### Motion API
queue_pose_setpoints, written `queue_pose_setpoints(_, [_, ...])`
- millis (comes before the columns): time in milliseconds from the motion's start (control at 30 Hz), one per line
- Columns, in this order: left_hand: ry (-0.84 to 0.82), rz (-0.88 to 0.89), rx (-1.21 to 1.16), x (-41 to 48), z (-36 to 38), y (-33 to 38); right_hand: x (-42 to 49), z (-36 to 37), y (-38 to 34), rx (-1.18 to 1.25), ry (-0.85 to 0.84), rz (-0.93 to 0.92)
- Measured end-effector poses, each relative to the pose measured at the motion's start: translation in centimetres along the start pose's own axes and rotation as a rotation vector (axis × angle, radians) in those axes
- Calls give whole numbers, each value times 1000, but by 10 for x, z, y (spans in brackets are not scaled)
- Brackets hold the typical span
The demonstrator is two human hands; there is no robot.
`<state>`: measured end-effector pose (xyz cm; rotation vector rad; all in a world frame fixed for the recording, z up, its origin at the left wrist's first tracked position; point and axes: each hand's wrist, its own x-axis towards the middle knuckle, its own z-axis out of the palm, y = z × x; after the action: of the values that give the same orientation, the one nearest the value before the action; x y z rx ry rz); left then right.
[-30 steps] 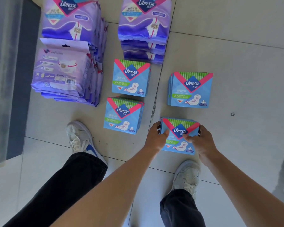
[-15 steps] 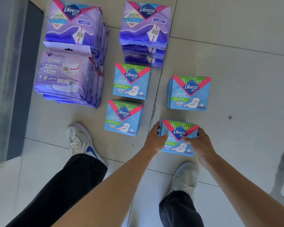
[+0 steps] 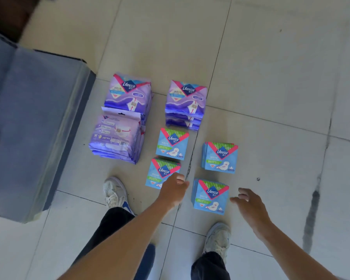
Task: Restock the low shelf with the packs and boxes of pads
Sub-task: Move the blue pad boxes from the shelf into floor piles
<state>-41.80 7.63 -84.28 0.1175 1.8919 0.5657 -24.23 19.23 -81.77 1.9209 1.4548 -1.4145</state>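
1. The whole thing turns on the near-right blue stack (image 3: 210,196) of pad packs. It lies flat on the floor (image 3: 271,87), pretty much between the person's two hands.
2. The right hand (image 3: 250,203) is just beside the stack's right edge. Its fingers are spread and relaxed with nothing in them, and the fingertips look a hair off the pack rather than on it.
3. The left hand (image 3: 174,186) is just off the stack's far-left corner, across the tile joint. It's loosely curled and holds nothing as far as the view shows. It also covers the near corner of the near-left blue stack (image 3: 160,172); whether it's touching or hovering, can't tell from above.
4. The packs are close to square, so there's no real long axis. The logo end points far, which leaves the left and right edges facing the hands. A squeeze from both sides looks like the natural grab.
5. Nearness is about even. The right hand is already level with the stack's middle, while the left sits a bit farther and would probably have to come nearer and rightward.
6. The grey unit (image 3: 28,118) on the left is probably the low shelf, though no opening shows. It's well apart from this stack, with the purple packs (image 3: 127,93) in between, so the carry likely goes left.
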Motion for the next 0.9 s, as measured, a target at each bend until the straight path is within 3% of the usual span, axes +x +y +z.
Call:
queue_pose_setpoints(300, [81, 137, 65, -59, -133, 75, -89, -28, -150, -228, 21, -347])
queue_pose_setpoints(600, [236, 311, 31, -184, -236, 145, -213, -61, -279, -580, 29, -771])
queue_pose_setpoints(733, [241, 343, 50, -240, -261, 145, -260, -62, -305, -498, 21, -845])
queue_pose_setpoints(900, [244, 293, 68, -266, -287, 117, -285, -42, -316, -567, 10, -869])
